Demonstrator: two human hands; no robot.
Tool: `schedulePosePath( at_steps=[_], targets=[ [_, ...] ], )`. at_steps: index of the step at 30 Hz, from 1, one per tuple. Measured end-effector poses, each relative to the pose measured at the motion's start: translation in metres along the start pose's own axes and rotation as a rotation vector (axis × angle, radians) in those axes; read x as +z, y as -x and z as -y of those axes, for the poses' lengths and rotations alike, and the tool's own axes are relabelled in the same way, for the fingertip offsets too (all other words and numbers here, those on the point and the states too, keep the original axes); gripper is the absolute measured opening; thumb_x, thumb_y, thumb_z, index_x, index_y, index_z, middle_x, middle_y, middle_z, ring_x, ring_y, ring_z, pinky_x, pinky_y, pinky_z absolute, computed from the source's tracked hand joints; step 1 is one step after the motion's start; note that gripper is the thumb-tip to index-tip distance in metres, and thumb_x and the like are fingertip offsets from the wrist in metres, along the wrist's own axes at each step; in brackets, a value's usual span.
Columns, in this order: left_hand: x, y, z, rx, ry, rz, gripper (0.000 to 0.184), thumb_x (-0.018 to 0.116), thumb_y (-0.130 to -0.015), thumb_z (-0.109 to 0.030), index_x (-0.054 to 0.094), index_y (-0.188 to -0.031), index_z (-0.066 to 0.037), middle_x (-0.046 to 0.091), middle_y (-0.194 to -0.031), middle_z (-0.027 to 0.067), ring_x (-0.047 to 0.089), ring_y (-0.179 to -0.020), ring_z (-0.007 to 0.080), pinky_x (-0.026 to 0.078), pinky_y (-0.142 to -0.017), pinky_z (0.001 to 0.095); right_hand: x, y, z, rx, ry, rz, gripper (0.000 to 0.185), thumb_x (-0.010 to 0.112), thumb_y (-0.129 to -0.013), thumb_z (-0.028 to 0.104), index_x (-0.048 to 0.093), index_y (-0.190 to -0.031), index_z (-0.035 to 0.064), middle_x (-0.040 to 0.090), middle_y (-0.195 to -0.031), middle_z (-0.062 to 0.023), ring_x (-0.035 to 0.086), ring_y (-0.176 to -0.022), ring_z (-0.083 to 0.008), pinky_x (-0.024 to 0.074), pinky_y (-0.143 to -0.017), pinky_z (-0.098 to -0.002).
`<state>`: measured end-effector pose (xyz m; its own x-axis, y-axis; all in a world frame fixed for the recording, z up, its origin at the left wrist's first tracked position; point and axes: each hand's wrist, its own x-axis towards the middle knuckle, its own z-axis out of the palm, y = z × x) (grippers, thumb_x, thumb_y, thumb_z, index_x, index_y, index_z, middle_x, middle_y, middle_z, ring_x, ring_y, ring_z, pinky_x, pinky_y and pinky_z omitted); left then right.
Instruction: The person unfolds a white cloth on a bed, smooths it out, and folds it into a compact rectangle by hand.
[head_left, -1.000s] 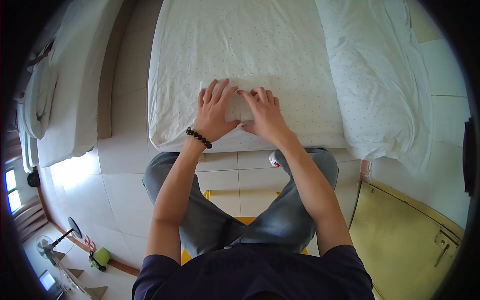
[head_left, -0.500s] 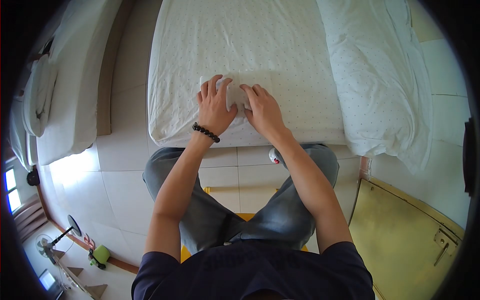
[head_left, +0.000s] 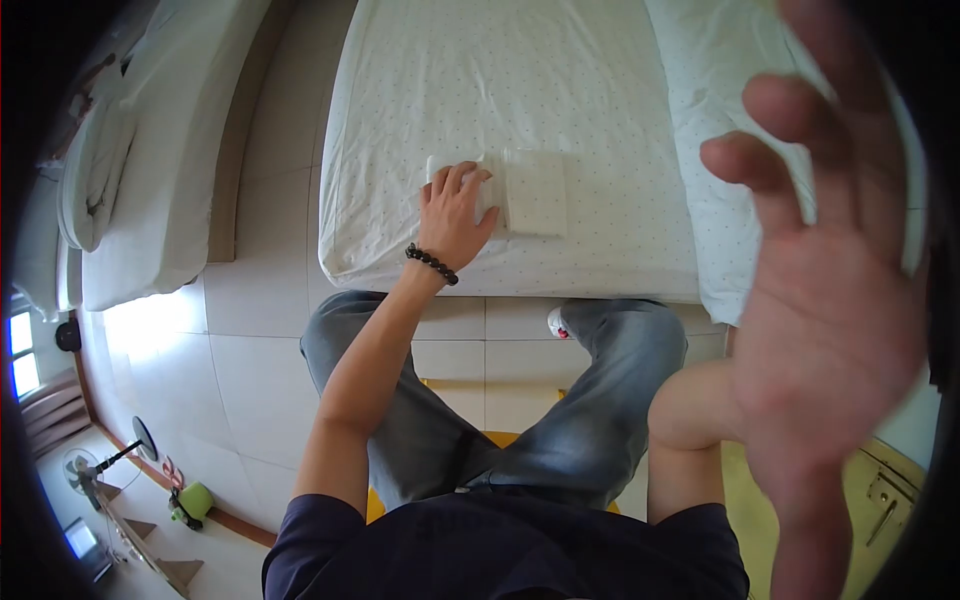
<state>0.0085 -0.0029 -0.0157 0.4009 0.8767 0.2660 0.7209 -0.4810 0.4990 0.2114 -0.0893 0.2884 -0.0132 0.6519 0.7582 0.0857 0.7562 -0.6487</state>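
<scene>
My left hand (head_left: 457, 212), with a black bead bracelet (head_left: 432, 264) at the wrist, rests on a white folded piece (head_left: 437, 166) near the bed's front edge. Its fingers are bent and slightly apart, covering most of that piece. Just to the right lies a flat, thin white rectangle (head_left: 536, 195) on the dotted sheet; whether it is tissue, cloth or film I cannot make out. Raised close to the camera at the right, my right hand (head_left: 825, 330) is open and holds nothing, its palm showing and fingers apart.
The bed (head_left: 420, 90) has a white dotted sheet, with rumpled bedding (head_left: 715, 180) along its right side. Another bed (head_left: 170, 180) stands to the left. My knees are against the front edge. A yellow door (head_left: 745, 520) is at the lower right, a fan (head_left: 82, 468) at the lower left.
My right hand has left the white piece and come up to the right, close to the camera. The flat white rectangle now shows fully. My left hand stays on its piece.
</scene>
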Motion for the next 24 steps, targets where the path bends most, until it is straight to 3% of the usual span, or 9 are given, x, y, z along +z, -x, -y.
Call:
schedulePosePath(
  at_steps=[8, 24],
  targets=[
    [0.006, 0.003, -0.004, -0.001, 0.01, -0.041, 0.049, 0.078, -0.086, -0.018, 0.063, -0.133, -0.015, 0.058, -0.146, 0.0057, 0.051, -0.136, 0.03, 0.041, -0.112, 0.0451, 0.005, -0.026, 0.01, 0.094, 0.239, -0.131, 0.097, 0.073, -0.087, 0.061, 0.047, -0.154, -0.0039, 0.061, -0.14, -0.0228, 0.061, -0.11, -0.0273, 0.051, -0.098, -0.0385],
    [-0.004, 0.014, 0.001, -0.013, 0.031, -0.021, 0.049, 0.078, -0.084, -0.017, 0.064, -0.131, -0.013, 0.057, -0.146, 0.0083, 0.051, -0.135, 0.0318, 0.042, -0.111, 0.0463, -0.006, -0.063, 0.009, 0.081, 0.341, -0.303, 0.087, 0.066, -0.095, 0.06, 0.05, -0.151, -0.0043, 0.065, -0.138, -0.0202, 0.065, -0.115, -0.0278, 0.0555, -0.099, -0.037]
  ],
)
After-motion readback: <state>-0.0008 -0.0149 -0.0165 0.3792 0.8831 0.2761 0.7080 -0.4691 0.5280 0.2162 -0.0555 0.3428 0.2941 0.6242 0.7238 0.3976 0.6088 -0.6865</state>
